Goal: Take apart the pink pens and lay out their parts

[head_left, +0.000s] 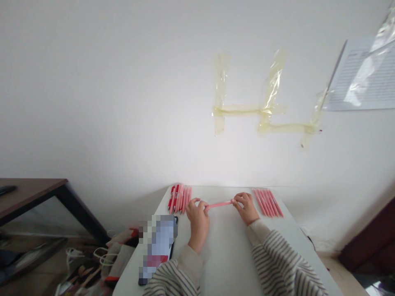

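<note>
A pink pen (219, 204) stretches between my two hands, slightly above the white table. My left hand (198, 220) pinches one end of it, and my right hand (246, 207) pinches the other end. Just left of my left hand lies a group of pink and red pens (180, 199), side by side near the wall. To the right of my right hand, several more pink pens (268, 202) lie in a neat slanted row.
On the left of the white table (226, 255) lies a phone (158, 246) with a blurred screen. A brown desk (33, 193) stands at far left, with bags (119, 257) on the floor beside it. Yellowish tape (240, 111) and a paper sheet (364, 78) are on the wall.
</note>
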Motion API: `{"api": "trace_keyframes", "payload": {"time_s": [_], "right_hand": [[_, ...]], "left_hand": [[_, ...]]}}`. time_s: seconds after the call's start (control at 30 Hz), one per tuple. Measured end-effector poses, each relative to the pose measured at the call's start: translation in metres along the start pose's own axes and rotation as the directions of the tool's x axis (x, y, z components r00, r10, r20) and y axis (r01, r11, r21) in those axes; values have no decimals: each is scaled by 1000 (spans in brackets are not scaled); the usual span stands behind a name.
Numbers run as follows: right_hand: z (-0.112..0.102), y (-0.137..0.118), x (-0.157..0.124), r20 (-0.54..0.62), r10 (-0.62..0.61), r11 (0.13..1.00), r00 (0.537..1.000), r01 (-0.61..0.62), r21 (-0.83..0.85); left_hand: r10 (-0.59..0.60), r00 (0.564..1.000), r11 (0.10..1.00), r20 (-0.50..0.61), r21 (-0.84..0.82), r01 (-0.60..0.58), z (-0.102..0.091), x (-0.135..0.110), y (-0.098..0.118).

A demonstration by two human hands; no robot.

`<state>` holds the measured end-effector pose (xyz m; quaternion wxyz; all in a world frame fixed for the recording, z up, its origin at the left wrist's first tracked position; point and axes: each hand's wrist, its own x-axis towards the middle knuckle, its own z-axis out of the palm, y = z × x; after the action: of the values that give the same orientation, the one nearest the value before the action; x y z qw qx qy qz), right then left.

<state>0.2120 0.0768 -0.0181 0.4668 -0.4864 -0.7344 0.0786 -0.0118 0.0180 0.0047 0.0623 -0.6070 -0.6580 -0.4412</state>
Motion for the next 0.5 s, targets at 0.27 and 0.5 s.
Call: {"api": "trace_keyframes", "payload": {"time_s": [0.27,0.5], "right_hand": [[-3,-4,4,11,49,997,999,-50,60],[-7,-17,7,-48,133,963,990,-117,244]], "left_hand": [[14,999,999,31,-33,-13,-3,1,3],[10,999,999,52,-40,-8,-7,1,8]]}}
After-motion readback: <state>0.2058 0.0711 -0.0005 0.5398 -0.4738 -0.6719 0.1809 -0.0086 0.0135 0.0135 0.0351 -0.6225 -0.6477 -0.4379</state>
